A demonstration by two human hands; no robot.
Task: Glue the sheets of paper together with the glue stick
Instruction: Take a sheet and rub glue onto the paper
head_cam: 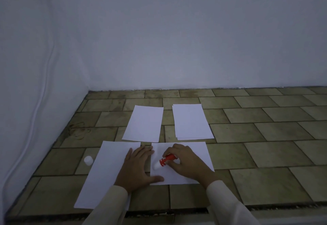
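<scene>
Head view: four lots of white paper lie on a tiled surface (265, 136) that meets a pale wall (177, 39). It may be a floor or a tabletop; I cannot tell which.

The far left sheet (144, 124) and the far right stack (192, 121) lie side by side, well apart from the hands. The far right one shows more than one edge at its near end.

Nearer are the near left sheet (106, 175) and the near right sheet (198, 152), with a narrow gap between them.

The right hand (187, 163) has its grip closed round the red glue stick (167, 159). The stick's white tip slants down toward the left part of the near right sheet. Whether the tip touches the paper is hard to say.

The left hand (139, 168) holds nothing. It lies flat with fingers spread across the gap, and its thumb pins the near right sheet's lower left corner.

The white cap (88, 160) stands on the tiles just left of the near left sheet. A white cable (44, 83) runs down the side wall.

The step in hand looks like spreading glue on the near right sheet, probably along its left margin. No pair appears joined yet, so the task seems early.

The next move calls for even strokes along that edge while the flat hand stops the sheet from sliding. A second sheet then has to be lined up and pressed down.
</scene>
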